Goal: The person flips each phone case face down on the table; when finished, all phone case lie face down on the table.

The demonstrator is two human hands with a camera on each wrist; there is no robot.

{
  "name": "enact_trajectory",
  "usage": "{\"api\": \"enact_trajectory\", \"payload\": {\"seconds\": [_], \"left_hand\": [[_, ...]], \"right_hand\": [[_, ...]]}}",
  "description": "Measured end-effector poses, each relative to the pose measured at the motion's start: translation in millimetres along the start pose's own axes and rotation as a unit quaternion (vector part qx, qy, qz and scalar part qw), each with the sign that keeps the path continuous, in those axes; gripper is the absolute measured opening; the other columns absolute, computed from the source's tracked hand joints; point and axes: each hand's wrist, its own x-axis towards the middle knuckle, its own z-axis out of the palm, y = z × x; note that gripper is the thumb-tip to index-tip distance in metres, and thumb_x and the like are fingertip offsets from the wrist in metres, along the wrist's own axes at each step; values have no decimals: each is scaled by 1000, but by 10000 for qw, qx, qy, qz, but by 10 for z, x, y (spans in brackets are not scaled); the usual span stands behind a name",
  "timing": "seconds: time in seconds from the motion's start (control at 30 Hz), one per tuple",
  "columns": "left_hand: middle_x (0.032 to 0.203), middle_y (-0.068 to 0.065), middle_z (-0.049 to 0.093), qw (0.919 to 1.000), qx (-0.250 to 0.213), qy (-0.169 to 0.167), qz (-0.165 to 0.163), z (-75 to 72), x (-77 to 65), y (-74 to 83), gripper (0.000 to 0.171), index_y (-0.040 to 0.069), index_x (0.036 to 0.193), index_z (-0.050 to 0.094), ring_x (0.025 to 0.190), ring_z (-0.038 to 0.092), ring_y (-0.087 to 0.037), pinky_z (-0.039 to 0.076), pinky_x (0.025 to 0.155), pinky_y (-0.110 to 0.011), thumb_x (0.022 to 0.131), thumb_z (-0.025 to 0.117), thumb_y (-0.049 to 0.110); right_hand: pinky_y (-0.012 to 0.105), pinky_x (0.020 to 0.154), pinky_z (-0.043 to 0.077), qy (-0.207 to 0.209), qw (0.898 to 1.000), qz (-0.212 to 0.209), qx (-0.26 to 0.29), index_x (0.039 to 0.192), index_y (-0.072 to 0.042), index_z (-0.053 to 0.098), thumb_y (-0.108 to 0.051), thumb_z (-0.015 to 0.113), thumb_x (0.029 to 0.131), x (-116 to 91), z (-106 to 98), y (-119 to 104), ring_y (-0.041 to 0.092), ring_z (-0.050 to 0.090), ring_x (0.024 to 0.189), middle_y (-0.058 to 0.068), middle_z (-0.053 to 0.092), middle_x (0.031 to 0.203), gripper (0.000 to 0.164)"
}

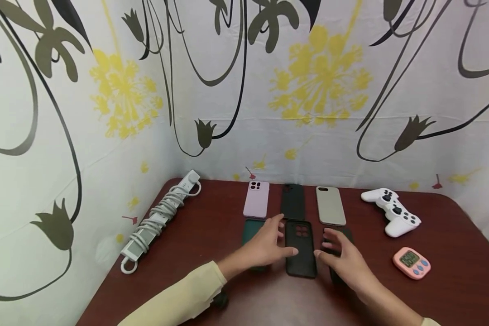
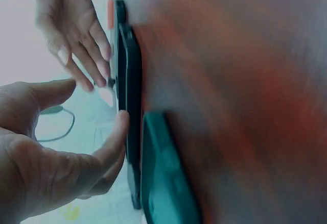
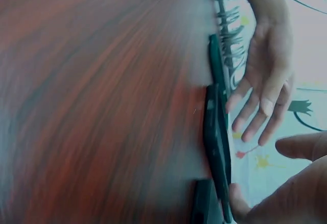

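Observation:
A black phone case (image 1: 301, 260) with a square camera cutout lies in the middle of the front row. My left hand (image 1: 265, 244) hovers at its left side, thumb apart from the loosely bent fingers. In the left wrist view a fingertip (image 2: 123, 119) of that hand is at the case's edge; contact is unclear. Partly beneath the left hand lies a teal phone case (image 1: 250, 231). My right hand (image 1: 348, 265) is spread over a dark phone case (image 1: 346, 232), covering much of it. Its thumb points toward the black case's right edge. Neither hand holds anything.
Behind are a lilac phone case (image 1: 256, 201), a dark one (image 1: 293, 203) and a beige one (image 1: 331, 207). A white game controller (image 1: 393, 210) and pink timer (image 1: 411, 263) lie right. A cord-wrapped power strip (image 1: 160, 219) lies left on the reddish-brown table (image 1: 212, 203).

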Motion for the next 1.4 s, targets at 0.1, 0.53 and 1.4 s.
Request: {"api": "enact_trajectory", "payload": {"seconds": [0.1, 0.53, 1.4], "left_hand": [[156, -14, 46, 9984, -515, -153, -197, 38, -95, -20, 99, 10, 169, 21, 138, 56, -28, 55, 106, -44, 95, 79, 42], [163, -16, 43, 9862, -1436, -522, -639, 123, -230, 27, 89, 8, 166, 26, 146, 50, -34, 49, 115, -54, 98, 77, 34], [163, -22, 43, 9638, -2326, -995, -843, 155, -146, 131, 82, 1, 165, 28, 133, 63, -33, 63, 96, -43, 102, 72, 30]], "right_hand": [[53, 110, 53, -472, 9981, 270, 302, 167, -5, 23, -35, 70, 103, -11, 54, -38, 45, 41, 153, 26, 32, 169, 85], [69, 123, 33, -928, 9892, 701, 893, 167, 1, 15, -36, 60, 109, 7, 127, -55, 51, 24, 159, 31, 17, 172, 83], [59, 126, 37, -1098, 9762, 1206, 1431, 164, 7, 16, -45, 47, 112, -52, -129, -126, 51, 24, 158, 33, 16, 171, 79]]}}
